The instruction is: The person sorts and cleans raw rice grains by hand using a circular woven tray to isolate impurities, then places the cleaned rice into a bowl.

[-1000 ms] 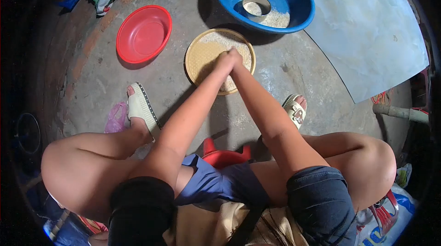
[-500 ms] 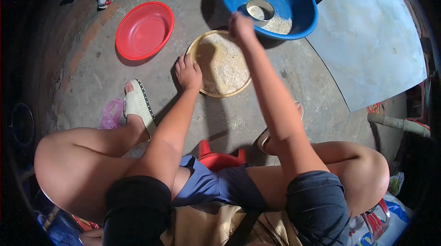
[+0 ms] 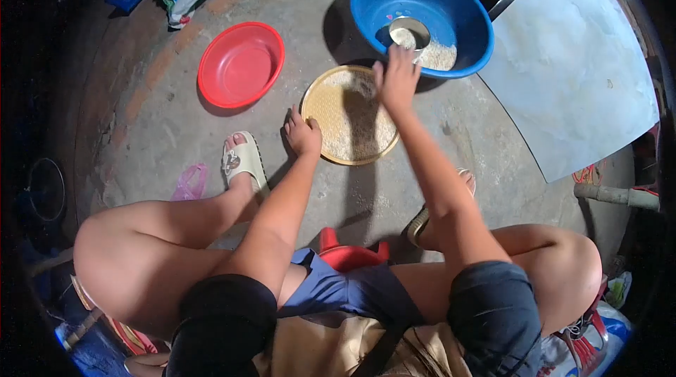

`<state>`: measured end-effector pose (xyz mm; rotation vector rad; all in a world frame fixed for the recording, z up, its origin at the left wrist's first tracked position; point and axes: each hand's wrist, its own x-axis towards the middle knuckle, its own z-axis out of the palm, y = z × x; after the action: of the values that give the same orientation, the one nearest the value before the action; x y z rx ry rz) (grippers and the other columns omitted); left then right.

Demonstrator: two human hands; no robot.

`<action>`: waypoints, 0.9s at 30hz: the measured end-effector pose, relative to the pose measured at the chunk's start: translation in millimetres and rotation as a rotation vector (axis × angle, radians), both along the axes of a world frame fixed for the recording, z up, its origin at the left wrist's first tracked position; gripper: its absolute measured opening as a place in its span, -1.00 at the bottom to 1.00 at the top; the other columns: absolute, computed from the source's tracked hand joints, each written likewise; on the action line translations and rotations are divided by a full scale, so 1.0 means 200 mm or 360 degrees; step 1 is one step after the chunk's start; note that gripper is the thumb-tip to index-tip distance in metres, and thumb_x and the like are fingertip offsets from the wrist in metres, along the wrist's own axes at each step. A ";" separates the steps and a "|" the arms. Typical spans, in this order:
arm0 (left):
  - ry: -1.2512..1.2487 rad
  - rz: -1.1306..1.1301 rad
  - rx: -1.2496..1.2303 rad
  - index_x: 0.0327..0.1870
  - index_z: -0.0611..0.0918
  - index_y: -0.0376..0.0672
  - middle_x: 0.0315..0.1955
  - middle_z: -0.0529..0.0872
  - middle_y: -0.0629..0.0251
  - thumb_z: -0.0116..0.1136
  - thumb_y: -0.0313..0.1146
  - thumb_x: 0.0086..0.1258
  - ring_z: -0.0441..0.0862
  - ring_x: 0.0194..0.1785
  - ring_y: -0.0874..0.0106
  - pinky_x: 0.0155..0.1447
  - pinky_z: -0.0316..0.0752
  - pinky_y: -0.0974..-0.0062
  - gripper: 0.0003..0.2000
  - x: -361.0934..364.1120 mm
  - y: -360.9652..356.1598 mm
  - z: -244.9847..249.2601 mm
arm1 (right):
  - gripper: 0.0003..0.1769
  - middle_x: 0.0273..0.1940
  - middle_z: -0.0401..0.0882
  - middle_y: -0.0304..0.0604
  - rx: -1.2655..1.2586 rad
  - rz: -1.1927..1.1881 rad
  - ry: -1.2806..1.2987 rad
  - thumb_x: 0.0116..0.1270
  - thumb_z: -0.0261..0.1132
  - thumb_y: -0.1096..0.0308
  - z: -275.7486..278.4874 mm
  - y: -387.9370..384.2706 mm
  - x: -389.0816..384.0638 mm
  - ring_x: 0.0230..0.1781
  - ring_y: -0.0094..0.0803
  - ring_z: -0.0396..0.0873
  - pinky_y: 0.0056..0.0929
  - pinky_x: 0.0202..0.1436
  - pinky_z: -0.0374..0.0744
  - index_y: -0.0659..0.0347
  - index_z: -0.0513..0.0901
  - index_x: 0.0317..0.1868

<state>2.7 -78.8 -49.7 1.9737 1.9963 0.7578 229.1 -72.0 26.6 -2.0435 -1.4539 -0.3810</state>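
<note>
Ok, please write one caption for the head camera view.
Left hand at the rim of a round tray of grain, right hand open near the blue basin.

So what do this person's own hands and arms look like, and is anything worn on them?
The left hand and the right hand are ordinary human hands, without gloves. No watch, bracelet or cable shows on the forearms. Dark fabric sleeves end just above the elbows.

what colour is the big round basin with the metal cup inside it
The basin is blue, seen best in the current head view.
</note>
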 end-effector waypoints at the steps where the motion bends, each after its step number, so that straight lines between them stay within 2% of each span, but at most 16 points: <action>1: -0.0065 0.0070 -0.0171 0.24 0.30 -0.19 0.07 0.47 -0.03 0.08 -0.26 0.19 0.36 0.16 0.06 0.24 0.22 0.20 -0.44 0.06 0.02 0.02 | -0.36 0.33 0.11 0.09 -0.0067 0.0143 -0.0069 0.19 0.16 0.15 -0.04 -0.09 -0.07 0.38 0.00 0.04 0.11 0.36 -0.05 0.22 0.27 0.26; 4: -0.0149 0.0207 -0.0288 0.19 0.36 -0.23 0.07 0.46 -0.08 0.11 -0.24 0.18 0.39 0.15 0.04 0.20 0.29 0.23 -0.47 0.11 0.06 0.00 | -0.19 0.39 0.04 -0.10 -0.0544 0.0547 -0.0321 0.13 0.19 0.13 -0.15 -0.34 -0.16 0.41 -0.10 -0.03 0.04 0.40 -0.08 0.13 0.09 0.37; 7: -0.0308 0.0235 -0.0519 0.10 0.42 -0.21 -0.04 0.55 -0.09 0.11 -0.23 0.21 0.48 0.06 0.02 0.12 0.36 0.21 -0.56 0.06 0.13 -0.12 | -0.14 0.27 0.22 0.09 -0.0438 -0.0010 0.0294 -0.04 0.35 0.23 -0.11 -0.45 -0.08 0.31 -0.03 0.15 -0.02 0.34 0.09 0.22 0.18 0.29; 9: -0.0416 0.0189 -0.0524 0.04 0.47 -0.21 -0.09 0.58 -0.08 0.10 -0.21 0.23 0.51 0.02 0.01 0.08 0.38 0.20 -0.60 0.01 0.13 -0.11 | -0.21 0.08 0.38 0.17 -0.0856 -0.0405 0.0849 -0.10 0.41 0.30 -0.29 -0.40 0.04 0.15 0.06 0.33 -0.10 0.19 0.31 0.27 0.27 0.17; 10: -0.0446 0.0158 -0.0572 0.02 0.48 -0.22 -0.10 0.59 -0.08 0.10 -0.20 0.24 0.52 0.00 0.00 0.07 0.39 0.21 -0.62 0.00 0.10 -0.04 | -0.35 -0.04 0.44 0.16 -0.0688 -0.0282 0.0782 -0.09 0.43 0.30 -0.34 -0.41 0.10 0.00 0.04 0.44 -0.14 -0.02 0.46 0.28 0.35 0.02; 11: -0.0381 0.0063 -0.0560 0.01 0.50 -0.18 -0.14 0.61 -0.07 0.08 -0.20 0.23 0.54 -0.05 -0.01 0.03 0.41 0.18 -0.63 -0.03 0.10 -0.04 | -0.35 -0.14 0.51 0.18 -0.0719 -0.0065 0.1042 -0.10 0.45 0.21 -0.41 -0.39 0.16 -0.10 0.08 0.50 -0.14 -0.05 0.48 0.32 0.40 -0.02; 13: -0.0368 -0.0048 -0.0445 -0.03 0.54 -0.14 -0.20 0.63 -0.05 0.07 -0.18 0.23 0.56 -0.12 0.00 -0.04 0.44 0.16 -0.66 -0.07 0.10 -0.04 | -0.45 -0.19 0.55 0.22 -0.1072 -0.0068 0.0946 -0.01 0.37 0.04 -0.39 -0.36 0.15 -0.16 0.08 0.55 -0.13 -0.08 0.51 0.36 0.50 -0.19; 16: -0.0645 0.0005 -0.0357 -0.09 0.57 -0.17 -0.33 0.66 0.02 0.07 -0.21 0.25 0.62 -0.21 0.13 -0.11 0.46 0.25 -0.71 -0.15 0.13 0.02 | -0.48 -0.18 0.54 0.27 -0.1008 -0.0217 0.0988 0.22 0.17 0.07 -0.25 -0.36 0.03 -0.13 0.12 0.54 -0.09 -0.04 0.49 0.41 0.40 -0.08; 17: -0.0648 -0.0010 -0.0312 -0.09 0.57 -0.17 -0.33 0.66 0.02 0.07 -0.21 0.25 0.62 -0.21 0.13 -0.11 0.46 0.25 -0.71 -0.17 0.19 0.08 | -0.51 -0.19 0.54 0.27 -0.0949 -0.0217 0.1046 0.25 0.14 0.08 -0.22 -0.34 0.02 -0.13 0.13 0.53 -0.07 -0.04 0.48 0.40 0.38 -0.07; 19: -0.1077 -0.0063 -0.0562 0.03 0.50 -0.26 -0.20 0.64 0.14 0.01 -0.39 0.32 0.58 -0.13 0.39 -0.07 0.46 0.44 -0.71 -0.22 0.25 0.19 | -0.53 -0.20 0.54 0.28 -0.0870 -0.0209 0.1110 0.28 0.10 0.09 -0.10 -0.29 0.00 -0.13 0.14 0.53 -0.06 -0.04 0.47 0.40 0.37 -0.07; 20: -0.1079 -0.0083 -0.0529 0.03 0.50 -0.26 -0.20 0.64 0.14 0.01 -0.39 0.32 0.58 -0.13 0.39 -0.07 0.46 0.44 -0.71 -0.22 0.30 0.25 | -0.54 -0.21 0.54 0.30 -0.0790 -0.0149 0.1156 0.30 0.08 0.10 -0.03 -0.26 0.02 -0.13 0.17 0.52 -0.04 -0.04 0.46 0.39 0.36 -0.07; 22: -0.1635 -0.0241 -0.0525 0.08 0.46 -0.25 -0.18 0.60 0.22 -0.02 -0.43 0.33 0.55 -0.14 0.43 -0.08 0.47 0.45 -0.70 -0.20 0.43 0.42 | -0.59 -0.21 0.52 0.33 -0.0636 -0.0064 0.1200 0.33 0.03 0.11 0.16 -0.19 0.05 -0.13 0.21 0.50 0.00 -0.05 0.43 0.35 0.36 -0.09; 23: -0.1760 -0.0306 -0.0602 0.11 0.41 -0.22 -0.13 0.58 0.19 -0.05 -0.45 0.34 0.55 -0.12 0.37 -0.06 0.47 0.41 -0.68 -0.16 0.42 0.68 | -0.61 -0.20 0.53 0.31 -0.0603 -0.0035 0.1187 0.33 0.03 0.12 0.27 -0.15 0.08 -0.14 0.20 0.50 -0.01 -0.06 0.43 0.34 0.38 -0.11; 25: -0.1896 -0.0468 -0.0620 0.09 0.39 -0.21 -0.11 0.56 0.15 -0.10 -0.45 0.35 0.54 -0.10 0.34 -0.05 0.48 0.37 -0.71 -0.11 0.49 0.98 | -0.62 -0.19 0.54 0.27 -0.0432 0.0063 0.1105 0.33 0.03 0.13 0.53 -0.07 0.14 -0.14 0.17 0.51 -0.03 -0.06 0.44 0.33 0.42 -0.11; 26: -0.1876 -0.0438 -0.0524 0.06 0.39 -0.20 -0.11 0.56 0.13 -0.13 -0.46 0.35 0.54 -0.08 0.30 -0.05 0.49 0.31 -0.73 -0.10 0.64 0.97 | -0.62 -0.19 0.54 0.25 -0.0294 0.0131 0.1030 0.32 0.04 0.13 0.67 -0.03 0.18 -0.13 0.14 0.51 -0.05 -0.06 0.45 0.32 0.44 -0.10; 27: -0.1835 -0.0522 -0.0563 0.06 0.38 -0.21 -0.10 0.56 0.11 -0.13 -0.48 0.35 0.55 -0.08 0.28 -0.07 0.51 0.29 -0.73 -0.07 0.61 1.22 | -0.62 -0.20 0.55 0.23 -0.0355 0.0179 0.0979 0.31 0.05 0.14 0.83 0.02 0.23 -0.16 0.12 0.53 -0.07 -0.09 0.47 0.33 0.47 -0.10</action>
<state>-11.2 43.9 194.0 1.1352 0.9896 1.0211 275.6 -67.0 192.1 -1.9822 -1.2451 0.4440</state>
